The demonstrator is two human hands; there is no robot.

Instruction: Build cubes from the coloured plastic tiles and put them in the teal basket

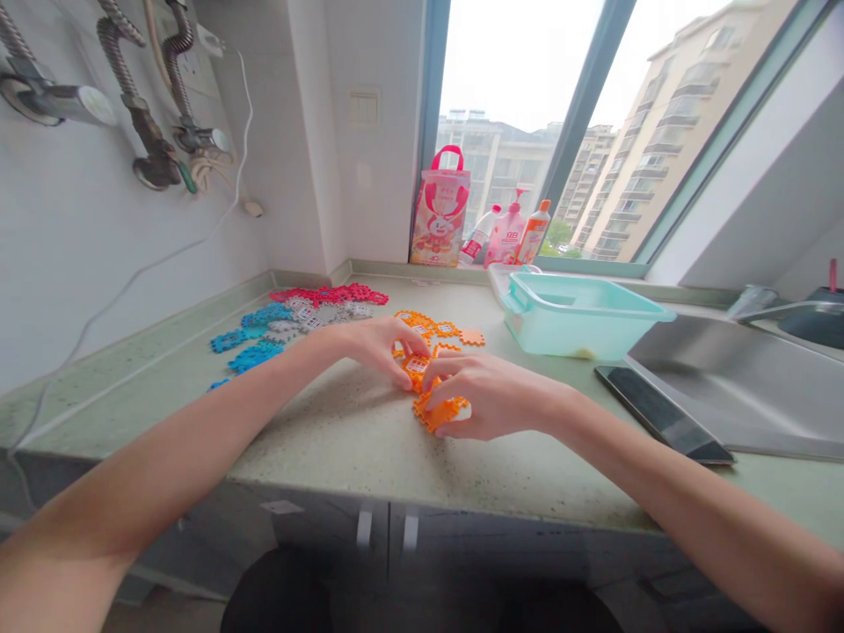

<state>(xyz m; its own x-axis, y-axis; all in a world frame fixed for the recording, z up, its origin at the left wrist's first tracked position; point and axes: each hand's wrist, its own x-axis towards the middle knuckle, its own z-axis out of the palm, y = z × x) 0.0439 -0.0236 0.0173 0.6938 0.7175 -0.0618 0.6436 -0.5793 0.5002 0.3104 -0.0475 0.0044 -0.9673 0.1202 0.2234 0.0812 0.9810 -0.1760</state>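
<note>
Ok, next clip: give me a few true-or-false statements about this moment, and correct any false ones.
The left hand and right hand touch orange interlocking plastic pieces: true.
The blue pieces are inside the tub: false, the blue pieces lie on the counter, and the mint-green tub stands apart to the right.
A dark phone lies beside the steel sink: true.
The gift bag stands on the floor: false, the pink gift bag stands on the window ledge.

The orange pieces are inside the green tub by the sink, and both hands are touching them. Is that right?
Not quite. The head view shows the orange pieces on the countertop, not inside the green tub by the sink. The left hand and right hand are touching them, as you said.
</note>
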